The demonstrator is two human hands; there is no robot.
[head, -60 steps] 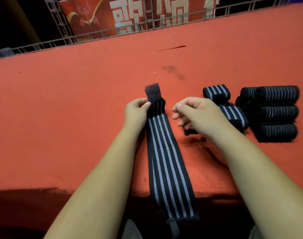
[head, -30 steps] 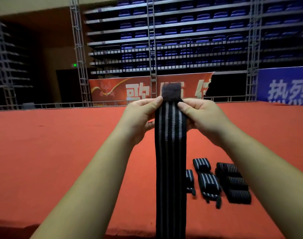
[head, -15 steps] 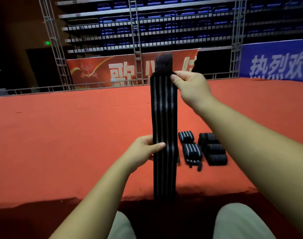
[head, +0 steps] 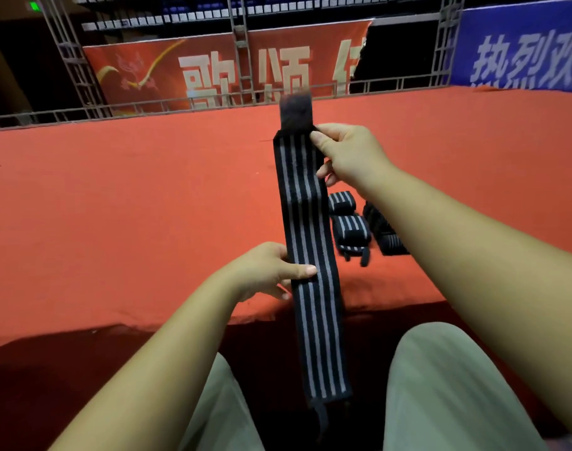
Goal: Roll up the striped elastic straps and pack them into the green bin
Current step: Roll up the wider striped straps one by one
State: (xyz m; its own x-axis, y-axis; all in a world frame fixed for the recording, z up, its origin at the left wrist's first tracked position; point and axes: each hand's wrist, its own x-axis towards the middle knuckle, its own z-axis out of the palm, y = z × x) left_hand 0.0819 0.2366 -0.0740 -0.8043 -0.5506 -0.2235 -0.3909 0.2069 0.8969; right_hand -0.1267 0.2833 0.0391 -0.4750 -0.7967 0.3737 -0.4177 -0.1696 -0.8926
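A long black strap with grey stripes (head: 310,229) hangs upright in front of me, unrolled. My right hand (head: 346,154) pinches it near its top, just below the plain dark end patch. My left hand (head: 268,271) pinches its left edge about halfway down, thumb lying across the front. The strap's lower end, with a thin loop, dangles between my knees. Rolled striped straps (head: 351,231) lie on the red surface behind it. No green bin is in view.
The red carpeted platform (head: 131,206) stretches ahead, its front edge just past my knees. A darker pile of rolled straps (head: 385,236) sits to the right, partly hidden by my right forearm. Metal railing and banners (head: 213,70) stand at the far edge.
Both hands lifted the strap off the platform and held its top. My left hand then slid down to the middle. The view has tilted downward since half a second ago.
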